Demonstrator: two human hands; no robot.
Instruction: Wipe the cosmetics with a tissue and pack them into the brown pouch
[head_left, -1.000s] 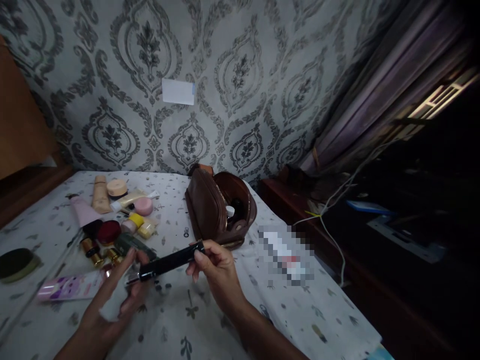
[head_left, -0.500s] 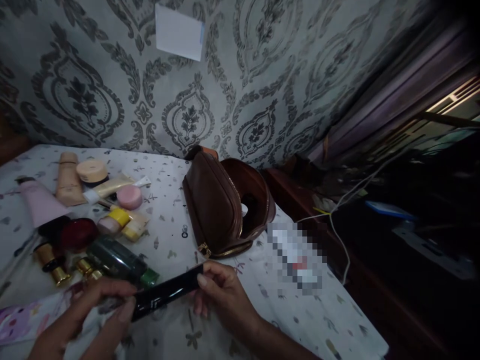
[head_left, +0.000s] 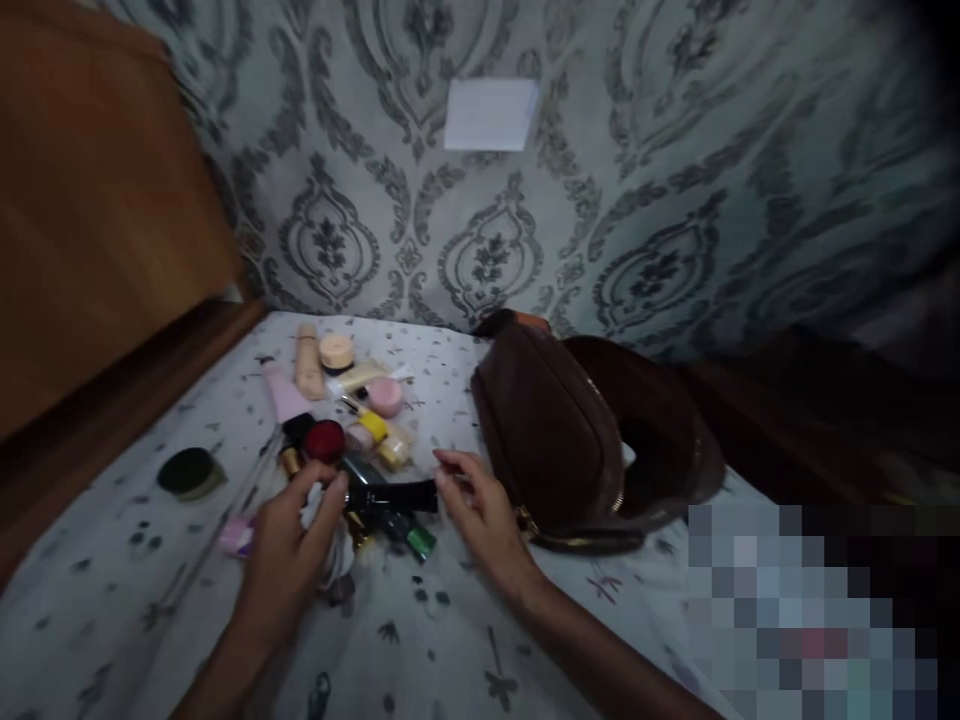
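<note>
Head view only here. The left hand (head_left: 289, 535) has the black tube (head_left: 394, 497) by one end, thumb and fingers closed on it, with a white wad (head_left: 339, 558) bunched in that same grip. The right hand (head_left: 480, 510) is at the tube's other end, thumb and fingers slightly parted; can't tell if that grip is actually pinching it. So the tube sits near level between the hands, over the tabletop (head_left: 405, 660).

My read: the step in hand is two-handed handling of the tube, wad included. From here I'd say it calls for a steady left grip and a light right one, since the tube looks smooth and slippery.

Materials: the tube is glossy and straight, the wad soft and folded, maybe cloth or tissue. Below is a green-capped bottle (head_left: 405, 528), clear-looking. The brown bag (head_left: 551, 430) looks like leather, boxy with rounded corners, unzipped. The tabletop's covering is white printed fabric.
</note>
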